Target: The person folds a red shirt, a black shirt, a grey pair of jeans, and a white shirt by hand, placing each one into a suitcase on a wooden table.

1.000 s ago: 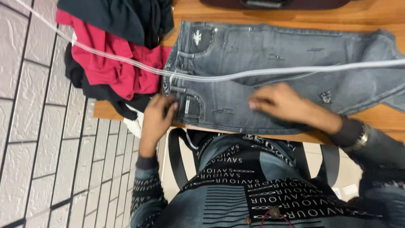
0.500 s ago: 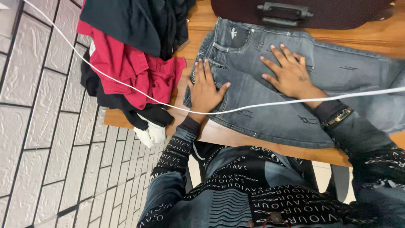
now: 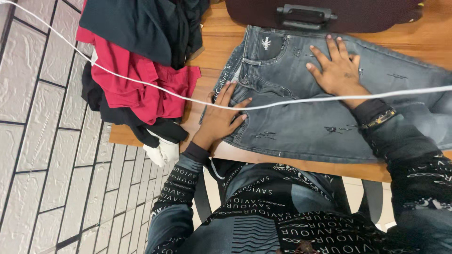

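Both hands lie flat and open on a pair of grey jeans [image 3: 301,117], fingers spread, pinching nothing. The left hand [image 3: 221,117] presses down at the waistband end, its fingertips near the front pocket, as if to pin that end so the cloth does not slide. The right hand [image 3: 336,70] rests further up, palm down on the seat of the jeans just below the back pocket with its small patch, fingers fanned toward the top edge; that looks like a smoothing press to keep the denim flat. A metal bracelet [image 3: 379,120] sits on that wrist above a dark patterned sleeve.

The jeans are spread across the wooden desk [image 3: 221,40], waistband to the left, legs running off to the right out of view. They lie flat, with small worn rips showing on the thigh.

A thin white cable [image 3: 141,83] hangs across the view from upper left to right, passing over both forearms; it belongs close to the camera rather than on the desk. Left of the jeans, at the desk's corner, a heap of clothes [image 3: 136,70] is piled: dark garment on top, red beneath, black and a bit of white hanging over the edge. Along the far edge, touching the jeans' top, is a dark suitcase [image 3: 306,14] with a handle. Grey tiled floor [image 3: 42,141] lies to the left.
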